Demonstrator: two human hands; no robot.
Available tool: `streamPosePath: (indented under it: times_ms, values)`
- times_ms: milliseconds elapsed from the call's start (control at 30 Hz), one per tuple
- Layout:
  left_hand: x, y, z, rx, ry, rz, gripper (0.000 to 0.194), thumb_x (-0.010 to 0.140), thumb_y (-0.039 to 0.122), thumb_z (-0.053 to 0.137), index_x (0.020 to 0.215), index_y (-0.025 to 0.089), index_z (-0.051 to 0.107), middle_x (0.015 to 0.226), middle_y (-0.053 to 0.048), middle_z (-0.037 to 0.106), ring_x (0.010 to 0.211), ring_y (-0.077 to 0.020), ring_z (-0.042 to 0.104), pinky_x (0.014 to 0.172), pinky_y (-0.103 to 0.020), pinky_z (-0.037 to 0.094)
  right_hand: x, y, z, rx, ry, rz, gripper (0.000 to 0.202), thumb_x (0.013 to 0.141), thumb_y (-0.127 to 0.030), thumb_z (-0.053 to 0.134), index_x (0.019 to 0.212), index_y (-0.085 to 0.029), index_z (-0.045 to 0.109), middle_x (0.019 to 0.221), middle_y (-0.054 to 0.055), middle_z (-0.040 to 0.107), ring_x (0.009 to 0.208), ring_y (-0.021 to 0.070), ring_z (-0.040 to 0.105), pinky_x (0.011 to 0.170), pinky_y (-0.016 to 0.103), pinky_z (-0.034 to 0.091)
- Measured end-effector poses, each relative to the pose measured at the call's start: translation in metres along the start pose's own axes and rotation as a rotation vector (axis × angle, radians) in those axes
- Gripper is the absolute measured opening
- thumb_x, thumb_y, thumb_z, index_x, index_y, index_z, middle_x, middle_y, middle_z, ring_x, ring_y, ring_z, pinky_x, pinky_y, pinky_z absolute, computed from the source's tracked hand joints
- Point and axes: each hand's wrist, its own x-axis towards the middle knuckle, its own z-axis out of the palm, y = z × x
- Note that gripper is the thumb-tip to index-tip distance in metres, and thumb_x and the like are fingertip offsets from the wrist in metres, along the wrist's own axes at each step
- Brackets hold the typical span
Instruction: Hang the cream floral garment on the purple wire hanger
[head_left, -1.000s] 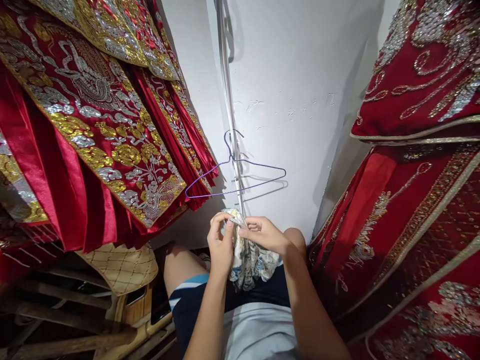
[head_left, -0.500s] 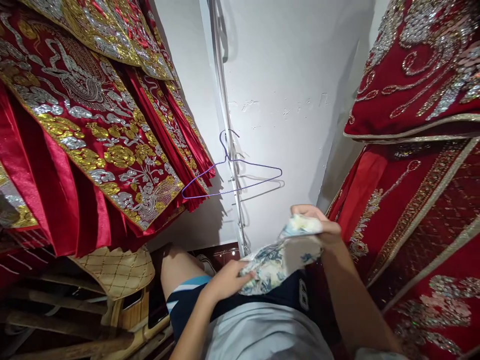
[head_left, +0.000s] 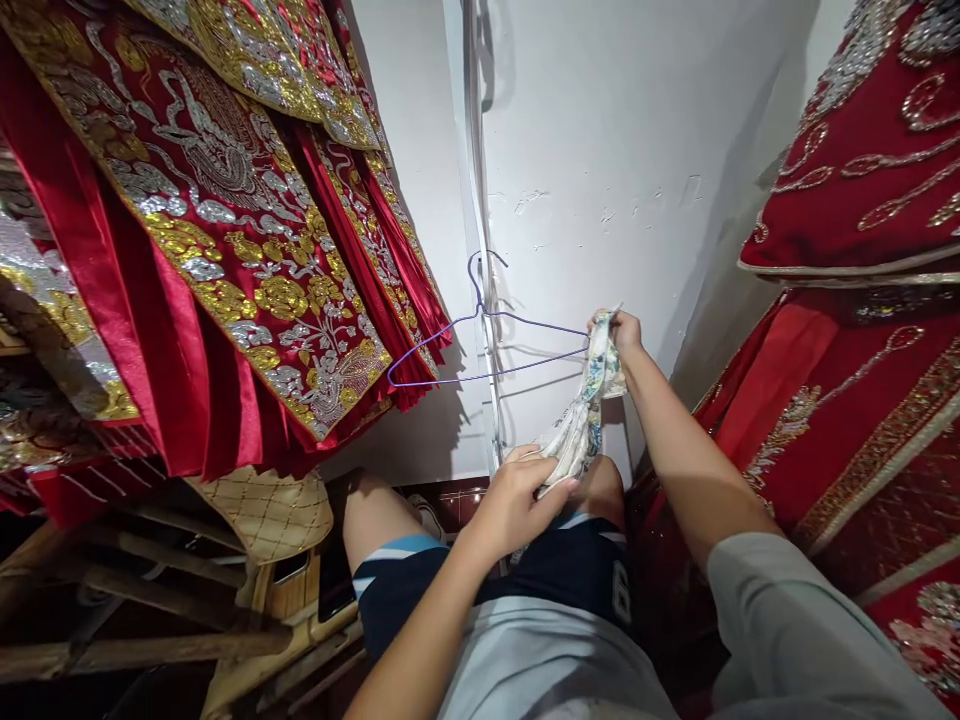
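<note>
A white cloth garment [head_left: 577, 432] with a blue and yellow print stretches bunched between my two hands; its exact kind does not show. My right hand [head_left: 622, 332] pinches the upper end, beside the right tip of a purple wire hanger [head_left: 480, 308]. That hanger tip is hidden behind the cloth, so I cannot tell whether the fabric is around it. Lower down, above my lap, my left hand [head_left: 521, 497] is closed around the other end. The hanger hangs by its hook from a narrow metal strip [head_left: 475, 150] on the wall.
Red costumes with gold and silver embroidery [head_left: 285, 295] hang at the left. More red beaded garments [head_left: 847, 400] are close on the right. A bamboo chair [head_left: 247, 640] with a quilted cream piece [head_left: 277, 510] stands at lower left. The white wall [head_left: 600, 150] is ahead.
My right hand has risen and reached forward to the hanger's right tip, pulling one end of the cloth up. The left hand has moved slightly up and right. The view has shifted a little.
</note>
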Motion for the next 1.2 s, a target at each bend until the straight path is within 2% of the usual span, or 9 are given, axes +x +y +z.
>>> streamPosePath:
  times_ms: [67, 167, 333, 467, 600, 767, 933, 1100, 1200]
  values:
    - [0.001, -0.001, 0.007, -0.058, 0.118, -0.042, 0.035, 0.098, 0.037, 0.050, 0.069, 0.019, 0.043, 0.067, 0.000, 0.043, 0.072, -0.0156, 0.043, 0.083, -0.031, 0.041, 0.009, -0.005, 0.008, 0.004, 0.012, 0.031, 0.022, 0.070, -0.042, 0.054, 0.064, -0.026, 0.039, 0.050, 0.000, 0.047, 0.051, 0.0174, 0.050, 0.051, 0.028, 0.048]
    - [-0.004, -0.003, 0.000, -0.187, 0.251, -0.206, 0.031, 0.095, 0.040, 0.056, 0.075, 0.017, 0.052, 0.072, -0.001, 0.047, 0.073, -0.0153, 0.045, 0.071, -0.027, 0.039, 0.014, -0.007, 0.021, 0.030, -0.043, 0.126, 0.012, 0.065, -0.029, 0.055, 0.070, -0.024, 0.045, 0.055, 0.004, 0.057, 0.056, 0.0209, 0.057, 0.058, 0.033, 0.054]
    - [-0.024, -0.021, -0.036, -0.266, 0.295, -0.305, 0.030, 0.097, 0.043, 0.053, 0.090, 0.016, 0.061, 0.079, -0.001, 0.053, 0.075, -0.0143, 0.047, 0.070, -0.024, 0.039, 0.002, -0.002, 0.034, 0.112, -0.273, 0.232, 0.018, 0.057, -0.020, 0.055, 0.075, -0.020, 0.051, 0.055, 0.004, 0.059, 0.051, 0.0216, 0.057, 0.055, 0.034, 0.053]
    - [-0.044, -0.043, -0.065, -0.207, 0.376, -0.359, 0.032, 0.096, 0.045, 0.053, 0.084, 0.016, 0.059, 0.076, 0.000, 0.050, 0.071, -0.0133, 0.044, 0.065, -0.024, 0.037, -0.008, -0.002, 0.042, 0.129, -0.430, 0.234, 0.025, 0.059, -0.017, 0.060, 0.084, -0.016, 0.060, 0.064, 0.005, 0.067, 0.056, 0.0207, 0.061, 0.059, 0.032, 0.052]
    - [-0.060, -0.058, -0.097, 0.000, 0.337, -0.371, 0.039, 0.096, 0.045, 0.051, 0.068, 0.018, 0.048, 0.067, 0.001, 0.043, 0.064, -0.0137, 0.041, 0.060, -0.025, 0.035, -0.009, -0.009, 0.060, 0.072, -0.615, 0.222, 0.031, 0.060, -0.016, 0.067, 0.092, -0.013, 0.065, 0.079, 0.006, 0.074, 0.064, 0.0170, 0.066, 0.062, 0.026, 0.053]
    - [-0.071, -0.084, -0.138, 0.493, 0.169, -0.355, 0.022, 0.090, 0.037, 0.053, 0.082, 0.020, 0.065, 0.098, -0.007, 0.065, 0.101, -0.0259, 0.057, 0.094, -0.038, 0.041, -0.009, -0.024, 0.064, -0.040, -0.633, 0.234, 0.022, 0.062, -0.015, 0.072, 0.083, -0.011, 0.069, 0.083, 0.007, 0.076, 0.067, 0.0150, 0.068, 0.062, 0.021, 0.053]
    - [-0.049, -0.120, -0.151, 0.440, 0.127, -0.484, 0.029, 0.095, 0.038, 0.038, 0.091, 0.020, 0.060, 0.092, -0.009, 0.067, 0.091, -0.0256, 0.061, 0.084, -0.035, 0.046, -0.010, -0.045, 0.043, -0.136, -0.608, 0.289, 0.018, 0.060, -0.014, 0.077, 0.076, -0.010, 0.069, 0.074, 0.010, 0.075, 0.064, 0.0210, 0.070, 0.059, 0.027, 0.055]
    - [-0.013, -0.135, -0.147, 0.513, 0.322, -0.578, 0.019, 0.093, 0.026, 0.036, 0.085, 0.021, 0.053, 0.081, -0.009, 0.064, 0.079, -0.0264, 0.062, 0.074, -0.034, 0.044, -0.007, -0.068, 0.042, -0.236, -0.597, 0.376, 0.021, 0.061, -0.017, 0.081, 0.080, -0.012, 0.073, 0.080, 0.012, 0.077, 0.067, 0.0241, 0.072, 0.064, 0.032, 0.059]
    - [-0.008, -0.131, -0.144, 0.523, 0.472, -0.527, 0.019, 0.094, 0.025, 0.035, 0.089, 0.021, 0.052, 0.085, -0.009, 0.064, 0.082, -0.0262, 0.062, 0.076, -0.033, 0.044, -0.004, -0.080, 0.043, -0.313, -0.586, 0.397, 0.022, 0.062, -0.017, 0.082, 0.082, -0.013, 0.075, 0.081, 0.012, 0.077, 0.071, 0.0250, 0.072, 0.069, 0.035, 0.060]
